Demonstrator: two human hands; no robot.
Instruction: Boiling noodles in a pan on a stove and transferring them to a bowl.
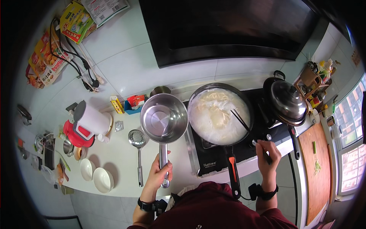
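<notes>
My left hand (160,171) grips the handle of a stainless steel saucepan (164,120), held over the counter left of the stove. Its shiny inside faces up; whether clear liquid lies in it I cannot tell. In my right hand (268,157) is a pair of black chopsticks (240,121), their tips in the foamy white liquid of a dark frying pan (249,107). Pale food (218,114), noodles or dumplings, shows through the foam. The pan sits on the left burner of a black gas stove (211,164), its black and orange handle towards me.
A lidded pan (288,98) stands on the right burner. Left on the counter are a slotted skimmer (138,140), two white bowls (103,179) and a white and red appliance (93,121). A wooden cutting board (314,183) with chopped greens lies right. A range hood (228,28) hangs above.
</notes>
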